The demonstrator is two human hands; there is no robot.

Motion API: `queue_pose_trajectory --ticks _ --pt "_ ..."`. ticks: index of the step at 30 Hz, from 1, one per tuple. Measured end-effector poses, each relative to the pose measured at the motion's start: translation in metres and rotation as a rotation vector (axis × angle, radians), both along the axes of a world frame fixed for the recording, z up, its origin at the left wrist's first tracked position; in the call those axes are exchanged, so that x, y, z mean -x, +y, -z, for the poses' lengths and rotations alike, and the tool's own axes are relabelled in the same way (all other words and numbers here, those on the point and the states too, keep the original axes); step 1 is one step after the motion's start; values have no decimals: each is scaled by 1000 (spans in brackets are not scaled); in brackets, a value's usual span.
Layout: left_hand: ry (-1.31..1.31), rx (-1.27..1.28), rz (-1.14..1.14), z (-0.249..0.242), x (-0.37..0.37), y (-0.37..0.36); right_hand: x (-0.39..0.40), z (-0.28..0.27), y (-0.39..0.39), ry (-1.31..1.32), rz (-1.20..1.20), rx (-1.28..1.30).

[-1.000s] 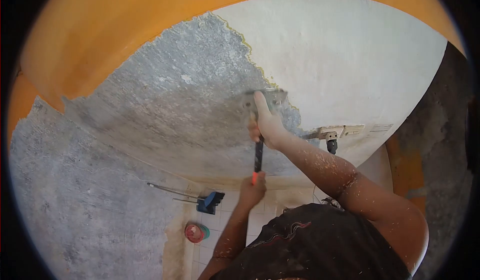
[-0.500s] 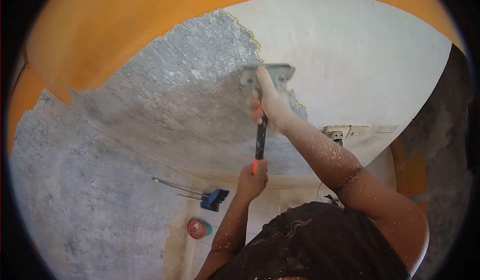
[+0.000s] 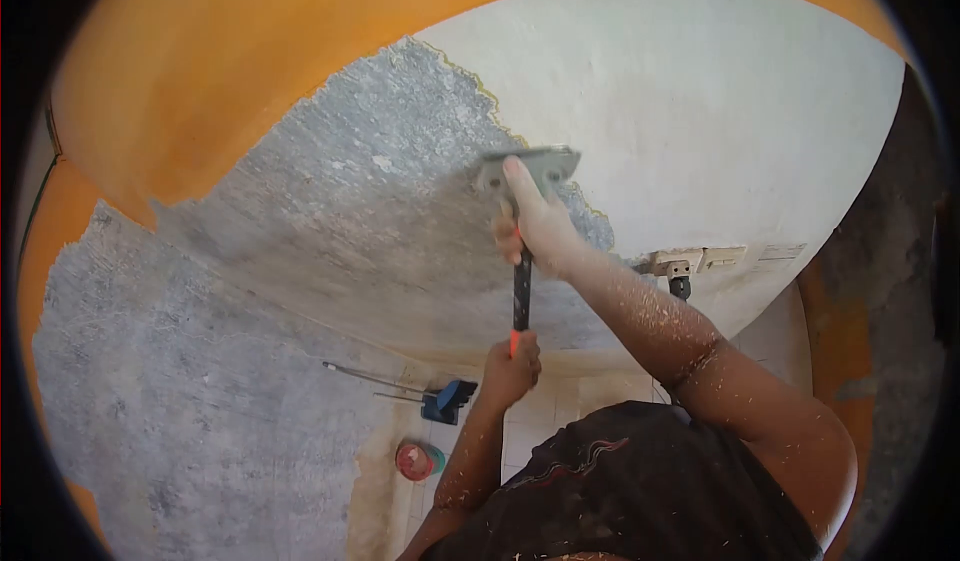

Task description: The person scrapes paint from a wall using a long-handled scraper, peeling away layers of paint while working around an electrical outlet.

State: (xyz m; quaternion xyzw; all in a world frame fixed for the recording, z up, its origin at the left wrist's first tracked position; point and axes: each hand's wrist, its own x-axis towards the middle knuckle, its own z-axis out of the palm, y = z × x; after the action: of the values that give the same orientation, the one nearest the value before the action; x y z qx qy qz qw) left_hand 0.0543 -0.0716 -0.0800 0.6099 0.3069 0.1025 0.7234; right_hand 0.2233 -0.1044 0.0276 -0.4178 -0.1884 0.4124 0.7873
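Note:
Both of my hands grip a long-handled wall scraper with a black and orange handle [image 3: 521,296] and a wide grey metal head [image 3: 553,168]. My right hand [image 3: 543,223] wraps the handle just below the head, its thumb lying along the head's base; white dust coats it. Lower down, my left hand [image 3: 511,368] is closed around the orange end of the handle. The head's edge rests against the wall, where rough grey bare plaster [image 3: 340,161] meets smooth white coating [image 3: 700,111] along a jagged border.
Orange paint [image 3: 230,71] borders the wall on top and left. A socket with a black plug [image 3: 679,279] sits low on the right. Below stand a blue dustpan [image 3: 447,401] with long thin handles and a red bucket [image 3: 415,461]. Pale flakes dot my arms and dark shirt.
The scraper and both hands sit slightly lower in view. The head has tilted a little. The view itself has shifted, so the dustpan and bucket appear further right. Both grips stay the same.

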Motion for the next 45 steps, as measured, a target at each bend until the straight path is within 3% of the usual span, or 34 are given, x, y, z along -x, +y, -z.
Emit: queue_pose_trajectory --ticks 2,4,5,8,10,13,18,20,22,24,26,28,30,32,34,36,38,42,44,45 --pt "-36 -40 21 -2 -2 -1 -4 -11 -1 -3 -22 -57" --pt "-74 186 -33 25 -2 -6 -4 12 -2 -101 -9 -75" --pt "4 104 -44 39 4 -14 -2 30 -3 -77 -28 -18" --pt "142 184 51 62 22 -21 3 63 -3 41 -50 131" --pt "133 169 46 45 17 -22 4 48 -9 -66 -31 20" --pt "70 49 -16 17 16 -9 2 31 -5 96 -105 -27" --pt "74 102 -54 43 26 -26 6 48 -7 133 -129 -37" --pt "236 103 3 43 24 -36 8 45 -10 106 -110 30" --pt "223 93 -55 38 17 -27 3 37 -8 -4 -55 -43" --pt "105 -171 -10 8 16 -5 0 15 -5 104 -136 -37" --pt "154 -218 -32 -4 20 4 0 9 2 116 -98 -136" --pt "54 12 -58 10 25 -2 2 15 -1 125 -117 -142" --pt "125 94 -43 47 30 -17 6 44 -2 83 -80 -5" --pt "185 234 -53 51 27 -33 6 57 -2 109 -72 84" --pt "53 324 -113 46 22 -16 1 38 -8 28 -98 -11" --pt "-16 -8 -34 19 16 1 -6 2 -6 1 -106 -143" --pt "-5 -14 -29 -11 12 2 -7 -25 -8 84 -135 -157" --pt "-3 90 -104 15 9 -24 -3 17 -6 27 -126 -124" --pt "143 149 -42 48 19 -34 1 55 -6 56 -120 55" --pt "244 70 -85 32 15 -46 -2 50 -6 47 -115 51"
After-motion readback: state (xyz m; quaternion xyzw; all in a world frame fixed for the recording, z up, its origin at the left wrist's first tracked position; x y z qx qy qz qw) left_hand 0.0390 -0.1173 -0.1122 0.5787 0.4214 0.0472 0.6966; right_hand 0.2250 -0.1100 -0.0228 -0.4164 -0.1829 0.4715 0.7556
